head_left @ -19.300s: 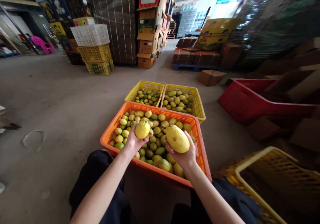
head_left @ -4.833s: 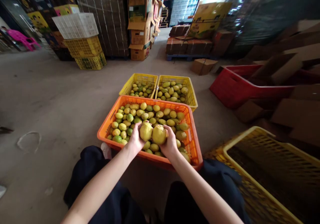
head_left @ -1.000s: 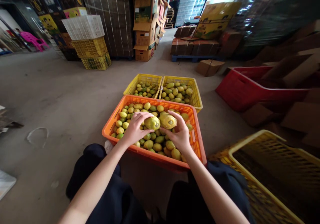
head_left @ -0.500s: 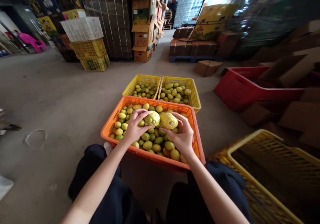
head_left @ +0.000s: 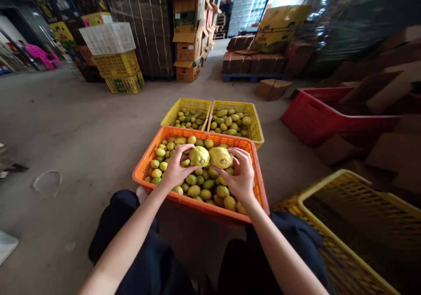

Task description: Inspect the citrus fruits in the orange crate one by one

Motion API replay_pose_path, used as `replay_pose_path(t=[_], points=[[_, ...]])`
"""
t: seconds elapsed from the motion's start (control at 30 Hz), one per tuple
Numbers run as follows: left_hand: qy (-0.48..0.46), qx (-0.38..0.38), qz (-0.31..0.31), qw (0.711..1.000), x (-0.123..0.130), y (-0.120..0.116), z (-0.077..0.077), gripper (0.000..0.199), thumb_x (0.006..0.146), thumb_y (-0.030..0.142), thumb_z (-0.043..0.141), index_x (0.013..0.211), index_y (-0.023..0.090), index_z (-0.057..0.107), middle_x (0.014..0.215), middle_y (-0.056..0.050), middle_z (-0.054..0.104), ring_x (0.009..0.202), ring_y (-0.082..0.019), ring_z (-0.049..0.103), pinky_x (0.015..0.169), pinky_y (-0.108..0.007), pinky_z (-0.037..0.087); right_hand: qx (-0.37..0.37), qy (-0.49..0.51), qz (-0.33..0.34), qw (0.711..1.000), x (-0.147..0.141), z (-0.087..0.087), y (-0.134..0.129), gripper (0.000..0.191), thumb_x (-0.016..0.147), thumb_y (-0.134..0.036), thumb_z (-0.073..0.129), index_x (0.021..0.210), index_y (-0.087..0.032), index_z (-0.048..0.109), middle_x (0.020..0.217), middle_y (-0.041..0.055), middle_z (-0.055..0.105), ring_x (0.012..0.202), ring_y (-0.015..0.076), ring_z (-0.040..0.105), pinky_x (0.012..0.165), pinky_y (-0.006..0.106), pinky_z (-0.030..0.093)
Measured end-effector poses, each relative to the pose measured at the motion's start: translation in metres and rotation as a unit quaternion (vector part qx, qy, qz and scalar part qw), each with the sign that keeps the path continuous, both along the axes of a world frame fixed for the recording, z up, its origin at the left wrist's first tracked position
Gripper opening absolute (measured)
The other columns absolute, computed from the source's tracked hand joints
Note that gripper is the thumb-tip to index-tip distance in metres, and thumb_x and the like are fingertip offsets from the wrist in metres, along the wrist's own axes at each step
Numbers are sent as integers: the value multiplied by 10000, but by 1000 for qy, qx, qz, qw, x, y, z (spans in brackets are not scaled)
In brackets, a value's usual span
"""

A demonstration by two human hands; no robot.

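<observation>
My left hand (head_left: pixel 178 168) is closed around a yellow-green lemon (head_left: pixel 199 156). A larger, yellower lemon (head_left: pixel 220 158), its blunt tip facing me, is gripped in my right hand (head_left: pixel 241 174). The two lemons are held side by side, almost touching, above an orange crate (head_left: pixel 263 190). Many lemons (head_left: pixel 206 194) in yellow and green shades fill that crate, which stands in front of my knees. Part of the pile is hidden beneath my hands.
Behind the orange crate stand two yellow crates of lemons, a left one (head_left: pixel 169 111) and a right one (head_left: pixel 258 124). A yellow crate (head_left: pixel 342 225) is close at my right, with a red bin (head_left: pixel 305 117) beyond it. Stacked crates (head_left: pixel 121 65) and cartons (head_left: pixel 187 49) line the back.
Both hands still hold the same lemons. The two have shifted very slightly left and up, and a little more gap shows between them.
</observation>
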State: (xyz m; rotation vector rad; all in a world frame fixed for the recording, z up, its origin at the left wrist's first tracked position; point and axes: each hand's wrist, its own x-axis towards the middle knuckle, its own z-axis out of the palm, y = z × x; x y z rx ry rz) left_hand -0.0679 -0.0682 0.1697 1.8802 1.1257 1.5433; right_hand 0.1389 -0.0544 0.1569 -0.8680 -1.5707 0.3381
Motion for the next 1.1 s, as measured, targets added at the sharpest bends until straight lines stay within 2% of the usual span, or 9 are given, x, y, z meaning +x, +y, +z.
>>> replay_pose_path(t=[0.23, 0.43, 0.6, 0.77, 0.9, 0.97, 1.1], points=[[49, 60, 12, 997, -8, -8, -2, 477, 775, 326, 744, 1202, 259, 543, 1216, -101, 575, 1184, -233, 557, 827, -319, 581, 23, -25, 8, 999, -4, -6, 0, 526, 725, -257, 781, 1193, -283, 544, 1155, 81, 539, 1096, 273, 558, 884, 465, 537], [104, 109, 29, 988, -23, -18, -2, 455, 803, 269, 720, 1224, 253, 547, 1191, -100, 606, 1159, -230, 576, 894, -377, 554, 27, -32, 18, 999, -15, -9, -5, 489, 739, -241, 763, 1181, -281, 557, 1135, 79, 560, 1066, 264, 577, 879, 463, 536], [108, 97, 30, 989, -30, -24, -1, 444, 802, 275, 719, 1221, 256, 572, 1197, -91, 620, 1143, -228, 586, 947, -402, 523, 25, -25, 31, 999, -21, -10, -9, 481, 735, -249, 766, 1172, -271, 565, 1129, 82, 571, 1058, 260, 580, 876, 454, 538], [54, 1, 21, 998, -28, -27, 3, 472, 760, 301, 757, 1210, 268, 617, 1252, -90, 613, 1208, -248, 549, 983, -402, 504, -25, 25, 48, 998, -23, -8, -10, 476, 704, -281, 791, 1134, -270, 585, 1130, 76, 573, 1071, 250, 577, 851, 415, 551], [-79, -114, -12, 990, -19, -25, 8, 527, 709, 316, 794, 1205, 251, 626, 1305, -93, 597, 1216, -265, 557, 970, -388, 518, -144, 102, 119, 977, -21, -8, -5, 548, 624, -322, 847, 1106, -273, 591, 1130, 59, 599, 1102, 248, 578, 914, 422, 522], [-170, -186, -25, 967, -15, -21, 10, 556, 676, 302, 818, 1188, 228, 615, 1279, -96, 617, 1161, -258, 598, 957, -383, 527, -218, 154, 164, 950, -19, -7, -2, 572, 587, -331, 867, 1083, -283, 585, 1108, 39, 636, 1064, 241, 610, 911, 421, 521], [-321, -313, -60, 892, -10, -14, 10, 530, 679, 296, 816, 1146, 189, 589, 1122, -91, 685, 1052, -253, 658, 921, -430, 552, -323, 230, 200, 896, -12, -1, 2, 496, 587, -374, 857, 990, -281, 583, 1036, 13, 699, 929, 224, 667, 820, 390, 545]])
